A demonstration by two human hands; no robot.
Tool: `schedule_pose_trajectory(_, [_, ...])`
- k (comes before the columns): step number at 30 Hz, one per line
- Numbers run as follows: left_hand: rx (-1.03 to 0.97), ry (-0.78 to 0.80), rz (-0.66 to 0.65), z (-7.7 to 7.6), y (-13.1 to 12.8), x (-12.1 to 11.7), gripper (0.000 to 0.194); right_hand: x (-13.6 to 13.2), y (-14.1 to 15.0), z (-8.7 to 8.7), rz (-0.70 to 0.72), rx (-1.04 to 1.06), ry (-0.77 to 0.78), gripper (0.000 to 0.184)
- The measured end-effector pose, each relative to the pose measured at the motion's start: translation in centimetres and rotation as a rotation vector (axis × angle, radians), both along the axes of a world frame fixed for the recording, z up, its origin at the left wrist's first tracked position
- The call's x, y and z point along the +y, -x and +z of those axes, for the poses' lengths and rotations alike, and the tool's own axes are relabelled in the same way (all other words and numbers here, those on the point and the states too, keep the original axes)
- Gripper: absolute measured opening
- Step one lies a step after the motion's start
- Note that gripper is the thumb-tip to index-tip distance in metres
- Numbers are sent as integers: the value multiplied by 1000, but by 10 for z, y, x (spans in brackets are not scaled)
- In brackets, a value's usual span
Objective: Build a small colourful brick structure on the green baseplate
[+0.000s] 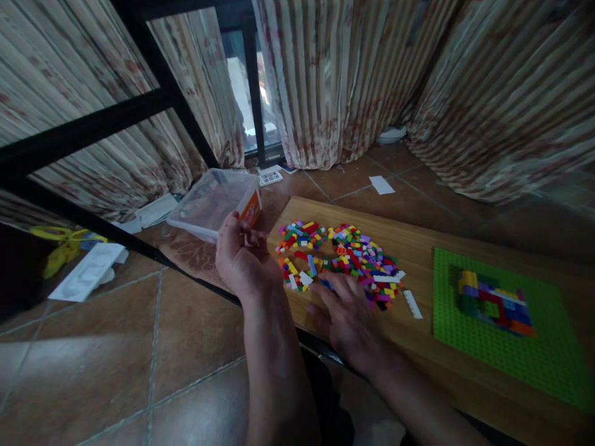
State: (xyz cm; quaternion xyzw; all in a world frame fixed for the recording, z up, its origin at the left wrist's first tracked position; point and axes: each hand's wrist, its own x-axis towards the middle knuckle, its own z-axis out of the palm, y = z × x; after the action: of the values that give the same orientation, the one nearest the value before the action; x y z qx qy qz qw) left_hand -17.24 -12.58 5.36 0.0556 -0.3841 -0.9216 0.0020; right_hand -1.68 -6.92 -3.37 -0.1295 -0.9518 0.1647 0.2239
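Observation:
A heap of small coloured bricks (346, 254) lies on a wooden board (418, 238). My right hand (346, 313) rests flat on the near edge of the heap, fingers spread over the bricks. My left hand (242, 254) is raised beside the board's left end, fingers curled round the rim of a clear plastic box (211, 201) with an orange label, which it holds tilted. To the right lies a green baseplate (548, 347) with a small build of coloured bricks (495, 303) on it. A white long brick (412, 303) lies apart from the heap.
The board sits on a brown tiled floor (116, 359). Striped curtains (348, 74) hang behind. A black metal frame (93, 127) crosses the left side. White packaging (88, 269), a yellow object (65, 244) and loose papers (381, 184) lie on the floor.

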Motion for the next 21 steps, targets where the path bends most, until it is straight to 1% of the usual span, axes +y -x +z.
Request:
schedule_pose_trajectory(3, [-17, -2, 9, 1, 5, -9, 14, -8, 15, -2, -44, -43, -11, 27])
schedule_pose_trajectory(6, [-23, -6, 12, 0, 9, -15, 13, -10, 28, -6, -102, -69, -28, 26])
schedule_pose_trajectory(10, [-18, 10, -12, -2, 13, -19, 13, -6, 34, -12, -96, -87, -59, 24])
schedule_pose_trajectory(15, [-47, -20, -28, -2, 14, -17, 16, 5, 23, -16, -105, -72, -128, 24])
schedule_pose_trajectory(21, [-53, -63, -22, -3, 14, -18, 15, 28, -1, -23, -126, -31, -186, 24])
